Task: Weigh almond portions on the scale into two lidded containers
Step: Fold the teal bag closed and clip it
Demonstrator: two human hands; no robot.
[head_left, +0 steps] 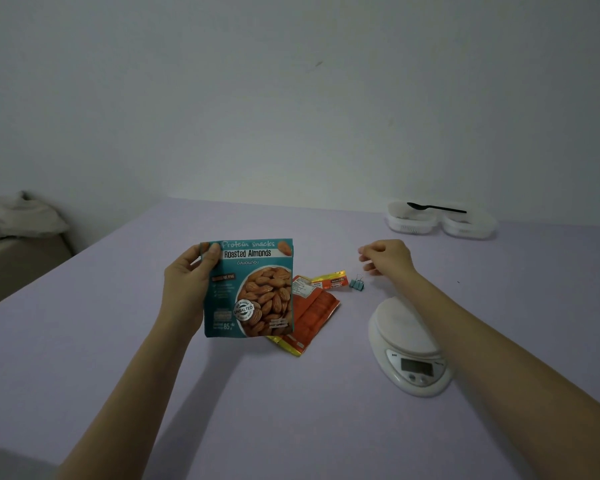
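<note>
Glossy printed foil almond pouch (248, 289), smooth white plastic scale (409, 344), matt lilac cloth table cover (291, 410).

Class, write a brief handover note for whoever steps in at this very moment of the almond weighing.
Left hand holds the almond bag upright above the table.
Right hand hovers empty, fingers loosely curled, near the binder clip.
Scale beside the right forearm, platform bare.
Two containers far right, black spoon across them.
Done: nothing weighed.
Left: weigh both portions into the containers.
</note>
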